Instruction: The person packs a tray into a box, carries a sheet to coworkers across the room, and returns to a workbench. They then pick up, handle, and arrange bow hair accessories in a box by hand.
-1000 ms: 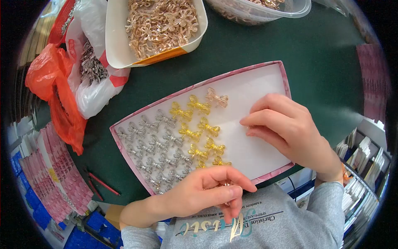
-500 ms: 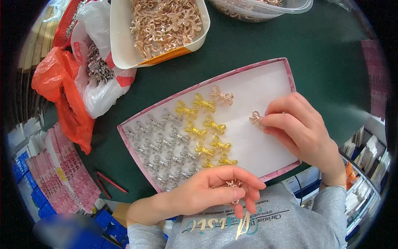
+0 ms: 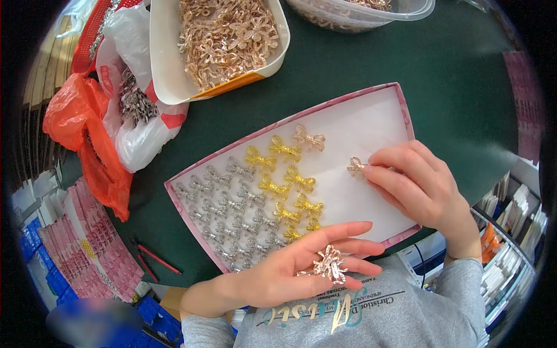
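A rose-gold butterfly clip (image 3: 355, 166) is pinched between the thumb and fingers of my right hand (image 3: 415, 182), just above the white floor of a pink-edged box lid (image 3: 371, 124). My left hand (image 3: 284, 272) is palm up at the lid's near edge, fingers spread, with several rose-gold butterfly clips (image 3: 329, 265) lying in it. Inside the lid, silver clips (image 3: 232, 202) stand in slanted rows on the left. Gold clips (image 3: 274, 187) follow to their right, some partly hidden behind my left hand. One rose-gold clip (image 3: 308, 138) sits at the far end beside the gold ones.
A white tub (image 3: 165, 75) heaped with rose-gold pieces stands behind the lid. Next to it is a clear plastic bowl (image 3: 400, 14) with more. Plastic bags (image 3: 136, 145), one orange-red, lie at the left near a red basket (image 3: 87, 46). Red pens (image 3: 159, 259) rest on the green table.
My left hand has opened its fingers, showing more of the clips in the palm. My right hand has shifted slightly down, still pinching its clip. The view has moved a little.
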A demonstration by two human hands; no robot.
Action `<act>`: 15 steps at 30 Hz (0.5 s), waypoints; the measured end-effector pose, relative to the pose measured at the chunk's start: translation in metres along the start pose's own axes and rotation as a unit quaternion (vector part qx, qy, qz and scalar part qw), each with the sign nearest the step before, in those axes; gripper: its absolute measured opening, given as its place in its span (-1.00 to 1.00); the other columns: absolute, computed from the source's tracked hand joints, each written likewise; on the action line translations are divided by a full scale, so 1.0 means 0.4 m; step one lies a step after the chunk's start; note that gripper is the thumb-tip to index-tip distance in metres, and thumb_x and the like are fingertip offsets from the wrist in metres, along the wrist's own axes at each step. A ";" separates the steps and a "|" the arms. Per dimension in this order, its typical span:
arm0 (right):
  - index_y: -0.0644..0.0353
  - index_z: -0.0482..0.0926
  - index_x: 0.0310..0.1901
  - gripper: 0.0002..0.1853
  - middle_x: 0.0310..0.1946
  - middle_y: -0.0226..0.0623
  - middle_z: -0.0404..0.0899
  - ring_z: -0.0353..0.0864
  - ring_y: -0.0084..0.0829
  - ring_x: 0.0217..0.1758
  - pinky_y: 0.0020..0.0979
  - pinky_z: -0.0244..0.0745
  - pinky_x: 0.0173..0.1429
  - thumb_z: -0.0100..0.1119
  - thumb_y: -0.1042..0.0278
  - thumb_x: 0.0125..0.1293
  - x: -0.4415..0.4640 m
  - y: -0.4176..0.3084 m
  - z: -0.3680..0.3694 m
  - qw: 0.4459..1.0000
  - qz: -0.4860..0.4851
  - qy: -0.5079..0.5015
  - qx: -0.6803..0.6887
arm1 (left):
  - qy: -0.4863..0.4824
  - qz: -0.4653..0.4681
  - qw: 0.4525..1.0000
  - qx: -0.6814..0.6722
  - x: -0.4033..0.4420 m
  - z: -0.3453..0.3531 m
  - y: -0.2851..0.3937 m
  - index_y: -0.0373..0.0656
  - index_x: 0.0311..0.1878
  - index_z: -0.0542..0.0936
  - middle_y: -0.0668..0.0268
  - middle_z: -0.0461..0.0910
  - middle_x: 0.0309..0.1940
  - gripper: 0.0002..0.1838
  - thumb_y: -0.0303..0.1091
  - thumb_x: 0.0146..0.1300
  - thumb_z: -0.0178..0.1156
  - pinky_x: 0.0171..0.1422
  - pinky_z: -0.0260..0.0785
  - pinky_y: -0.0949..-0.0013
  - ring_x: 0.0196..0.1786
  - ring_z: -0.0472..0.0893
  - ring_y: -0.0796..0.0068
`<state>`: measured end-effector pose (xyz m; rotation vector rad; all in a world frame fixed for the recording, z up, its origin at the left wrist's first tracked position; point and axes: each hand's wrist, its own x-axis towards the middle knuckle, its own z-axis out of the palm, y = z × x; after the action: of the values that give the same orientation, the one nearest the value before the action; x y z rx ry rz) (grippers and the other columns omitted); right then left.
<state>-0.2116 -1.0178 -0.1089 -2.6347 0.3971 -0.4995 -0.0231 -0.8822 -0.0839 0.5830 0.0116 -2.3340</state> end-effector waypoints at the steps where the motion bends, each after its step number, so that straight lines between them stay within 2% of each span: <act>1: 0.37 0.52 -0.31 -0.68 -0.34 -0.20 0.47 0.50 -0.36 -0.40 -0.47 0.48 -0.38 0.15 0.52 -0.23 0.000 0.000 0.000 1.000 -0.003 0.003 -0.001 | -0.003 -0.001 1.000 -0.007 0.000 0.000 0.000 -0.26 0.35 -0.01 -0.12 0.19 0.23 -0.39 -0.51 0.25 -0.06 0.18 0.30 0.25 0.20 0.37 0.10; 8: 0.40 0.52 -0.31 -0.64 -0.31 -0.16 0.49 0.52 -0.36 -0.41 -0.48 0.49 -0.36 0.11 0.49 -0.29 -0.001 0.011 0.007 0.999 -0.015 0.035 0.010 | -0.010 -0.072 0.996 -0.055 0.002 -0.006 0.024 -0.24 0.37 -0.08 -0.13 0.17 0.24 -0.34 -0.55 0.25 -0.06 0.15 0.32 0.28 0.19 0.38 0.10; 11: 0.40 0.53 -0.32 -0.63 -0.32 -0.16 0.49 0.52 -0.37 -0.41 -0.49 0.50 -0.36 0.10 0.47 -0.30 0.003 0.012 0.007 0.999 -0.018 0.036 0.008 | -0.042 -0.044 0.998 0.000 0.001 -0.011 0.019 -0.24 0.37 -0.11 -0.13 0.18 0.23 -0.33 -0.56 0.25 -0.06 0.11 0.34 0.32 0.19 0.38 0.09; 15: 0.41 0.53 -0.34 -0.65 -0.32 -0.15 0.49 0.53 -0.38 -0.41 -0.50 0.50 -0.36 0.09 0.47 -0.30 0.003 0.014 0.007 0.998 -0.022 0.049 0.013 | -0.042 -0.049 0.998 -0.013 0.002 -0.007 0.021 -0.24 0.37 -0.12 -0.14 0.18 0.23 -0.32 -0.58 0.24 -0.06 0.08 0.35 0.35 0.18 0.39 0.08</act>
<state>-0.2105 -1.0219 -0.1134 -2.6064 0.3614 -0.6460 -0.0170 -0.8886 -0.0853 0.4800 0.0325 -2.4474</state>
